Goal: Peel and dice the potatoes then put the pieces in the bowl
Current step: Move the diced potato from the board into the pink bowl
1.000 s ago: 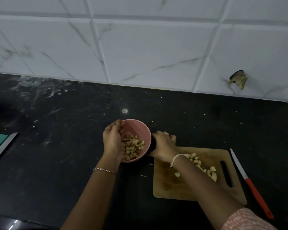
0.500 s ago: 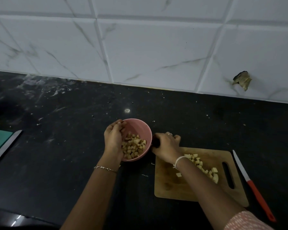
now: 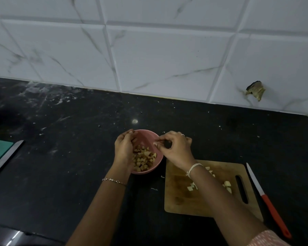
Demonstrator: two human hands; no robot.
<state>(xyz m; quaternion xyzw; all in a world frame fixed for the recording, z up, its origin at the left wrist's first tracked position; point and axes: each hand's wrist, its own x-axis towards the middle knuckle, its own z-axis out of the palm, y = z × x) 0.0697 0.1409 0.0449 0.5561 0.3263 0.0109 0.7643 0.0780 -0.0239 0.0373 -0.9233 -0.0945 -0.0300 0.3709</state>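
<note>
Diced pale potato pieces (image 3: pixel 144 158) sit in the round pink bowl (image 3: pixel 148 137) on the black stone table (image 3: pixel 60 174). The left hand (image 3: pixel 124 150) grips its left rim, fingers hooked over the edge. The right hand (image 3: pixel 176 148) curls at the right rim; I cannot tell whether it pinches anything. The wooden chopping board (image 3: pixel 194 205) lies just beside the bowl, and the red-handled white knife (image 3: pixel 263 196) lies off its right edge.

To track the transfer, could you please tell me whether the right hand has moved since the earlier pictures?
Yes. The right hand has moved left and away from the cutting board, its fingertips now over the right rim of the pink bowl.
</note>
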